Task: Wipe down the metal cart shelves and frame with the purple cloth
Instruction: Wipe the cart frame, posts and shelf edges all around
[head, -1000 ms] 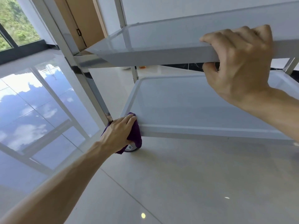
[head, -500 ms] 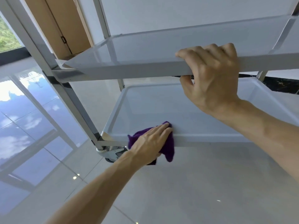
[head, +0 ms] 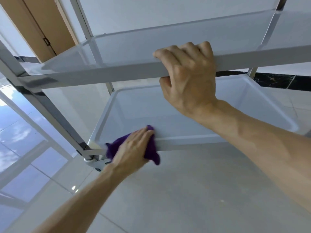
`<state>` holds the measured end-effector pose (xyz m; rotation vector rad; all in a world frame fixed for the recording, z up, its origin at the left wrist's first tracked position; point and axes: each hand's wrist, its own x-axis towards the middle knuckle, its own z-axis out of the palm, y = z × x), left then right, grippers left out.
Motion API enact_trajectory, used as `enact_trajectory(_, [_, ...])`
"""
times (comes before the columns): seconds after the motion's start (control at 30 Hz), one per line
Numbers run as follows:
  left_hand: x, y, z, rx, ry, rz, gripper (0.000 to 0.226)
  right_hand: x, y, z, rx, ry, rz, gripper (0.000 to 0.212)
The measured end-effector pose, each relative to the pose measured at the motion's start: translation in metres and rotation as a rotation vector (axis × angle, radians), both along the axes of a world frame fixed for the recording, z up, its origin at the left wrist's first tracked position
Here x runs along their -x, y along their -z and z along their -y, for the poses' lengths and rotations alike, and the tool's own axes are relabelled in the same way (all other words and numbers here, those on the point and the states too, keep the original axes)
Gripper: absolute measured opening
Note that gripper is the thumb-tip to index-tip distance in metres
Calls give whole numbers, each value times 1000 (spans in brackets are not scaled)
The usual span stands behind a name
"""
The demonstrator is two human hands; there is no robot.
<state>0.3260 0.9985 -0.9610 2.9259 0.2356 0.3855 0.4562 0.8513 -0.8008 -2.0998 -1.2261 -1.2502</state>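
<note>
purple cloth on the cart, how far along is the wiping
Nothing shows as finished; the shelves look alike. In hand: the left hand presses the purple cloth on the bottom white metal shelf's front rim; the right hand grips the middle shelf's edge. Seemingly left: chrome frame post.

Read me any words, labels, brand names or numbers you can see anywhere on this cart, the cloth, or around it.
None: no readable text shows.
The metal cart shelves and frame are bare of print.
The purple cloth under the left hand has no visible label.
The right hand grips the upper shelf rim; nothing is printed there.
</note>
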Motion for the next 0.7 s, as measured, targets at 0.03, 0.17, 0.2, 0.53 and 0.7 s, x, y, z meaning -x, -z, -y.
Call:
enact_trajectory(0.03, [-20,2,21,8,58,9,80,1,0,1,6,-1,-8,41])
enact_trajectory(0.17, [-79,8,81,111,113,3,83,-1,-3,6,60,-78,-55,45])
enact_trajectory(0.2, [-85,10,84,138,90,-4,83,-2,-4,11,72,-132,-67,47])
enact_trajectory(0.53, [-66,0,56,20,161,-112,95,-22,36,89,-13,-438,-137,34])
enact_trajectory(0.7, [-54,-9,35,42,186,-193,88,-39,71,109,74,-284,-447,34])
